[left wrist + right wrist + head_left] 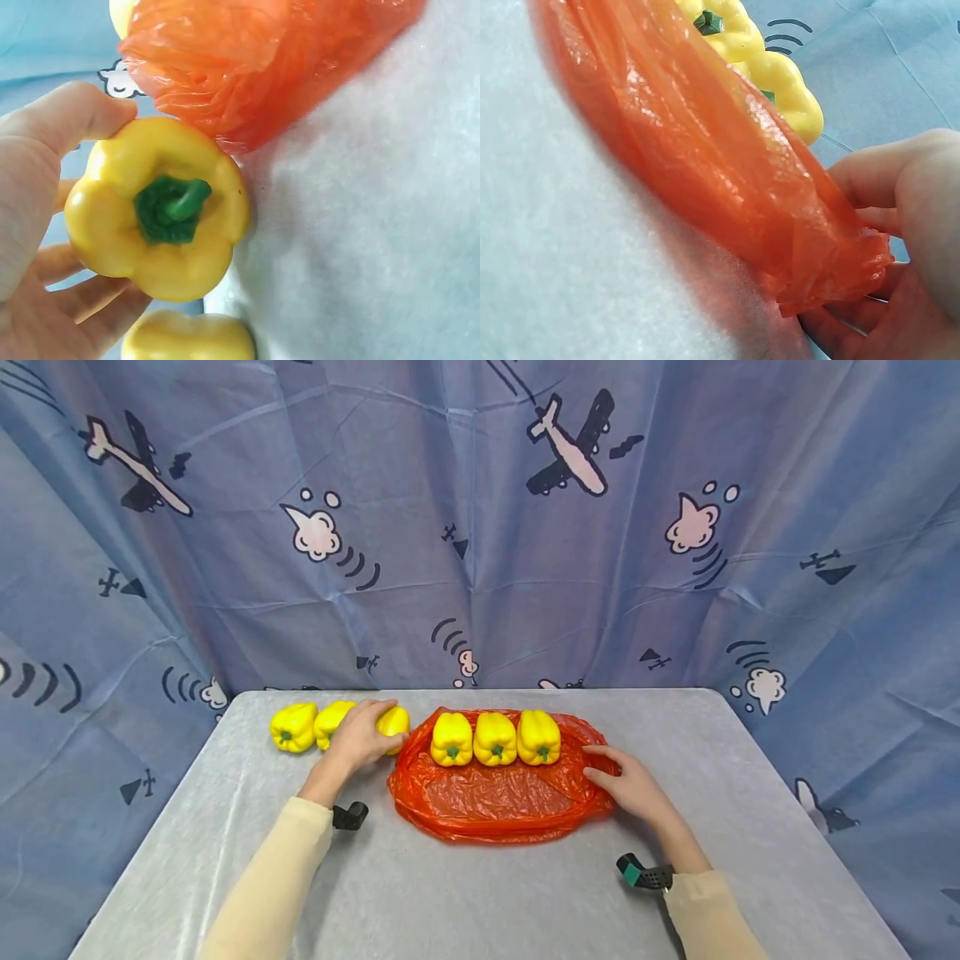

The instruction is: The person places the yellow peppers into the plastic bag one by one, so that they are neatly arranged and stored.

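A red plastic bag (480,828) lies spread open on the table, with a row of three yellow bell peppers (495,739) along its far side. Left of it, my left hand (358,742) grips another yellow bell pepper (161,214), thumb on one side and fingers around the other. This pepper's green stem faces the left wrist camera, and its side is right by the bag's edge. My right hand (628,783) holds the gathered right rim of the bag (832,262), thumb on the inner side and fingers beneath and outside.
Two more yellow bell peppers stand left of my left hand, the outer pepper (293,727) in full view and the nearer pepper (330,720) partly behind the hand. A blue patterned curtain (465,527) hangs behind the grey-white table (480,902).
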`<action>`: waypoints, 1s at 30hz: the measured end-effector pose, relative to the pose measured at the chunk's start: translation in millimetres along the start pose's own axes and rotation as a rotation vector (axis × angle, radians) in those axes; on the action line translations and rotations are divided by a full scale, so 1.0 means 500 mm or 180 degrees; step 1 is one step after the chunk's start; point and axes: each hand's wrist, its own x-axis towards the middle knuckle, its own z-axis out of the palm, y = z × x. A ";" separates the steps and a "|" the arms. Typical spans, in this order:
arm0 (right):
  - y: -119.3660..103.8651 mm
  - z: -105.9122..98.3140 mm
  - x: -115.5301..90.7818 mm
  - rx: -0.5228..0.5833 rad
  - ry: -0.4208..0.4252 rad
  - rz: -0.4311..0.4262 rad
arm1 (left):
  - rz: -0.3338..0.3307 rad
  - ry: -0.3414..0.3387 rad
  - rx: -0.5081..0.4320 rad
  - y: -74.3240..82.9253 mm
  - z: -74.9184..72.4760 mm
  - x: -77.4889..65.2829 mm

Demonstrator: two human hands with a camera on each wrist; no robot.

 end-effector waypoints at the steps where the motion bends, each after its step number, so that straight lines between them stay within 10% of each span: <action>1: 0.000 0.000 0.000 0.0005 0.0000 0.0008 | 0.0002 0.0042 -0.0008 0.001 -0.002 -0.001; 19: -0.005 -0.004 0.002 -0.0034 -0.0037 0.0032 | 0.0415 0.0537 -0.0177 0.087 -0.060 -0.033; 30: -0.006 -0.002 -0.002 -0.0003 0.0006 -0.0062 | 0.0602 0.0623 -0.0369 0.164 -0.044 -0.054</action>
